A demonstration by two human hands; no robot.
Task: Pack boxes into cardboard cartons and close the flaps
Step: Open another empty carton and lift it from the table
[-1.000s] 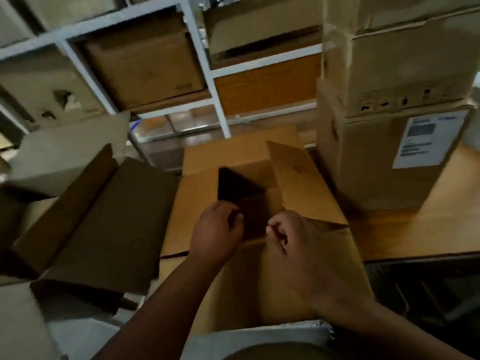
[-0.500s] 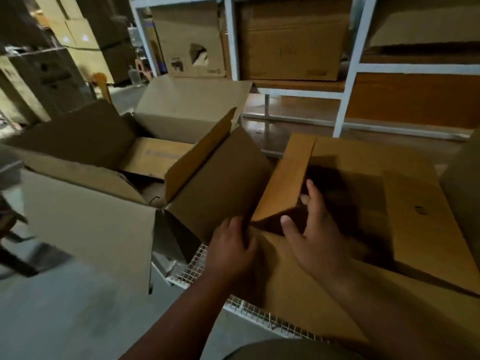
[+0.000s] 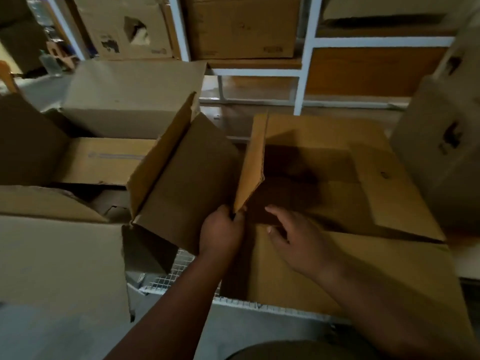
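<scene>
- Carton (image 3: 337,255) is seen directly ahead on the wire-mesh rack (image 3: 181,266), its left flap (image 3: 253,165) raised on edge.
- Flap's near corner is pinched by the left hand (image 3: 220,235), the closer one.
- Right hand (image 3: 298,240) is held just beside it, fingers spread over the near flap (image 3: 350,268).

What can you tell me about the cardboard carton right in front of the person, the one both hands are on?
The carton is plain brown corrugated cardboard, sitting on a white wire-mesh surface. Its top is partly closed: the near and right flaps lie folded in, while the left flap stands upright. A dark gap remains in the middle. The left hand grips the upright flap's near corner; the right hand rests with loose fingers on the near flap.
</scene>
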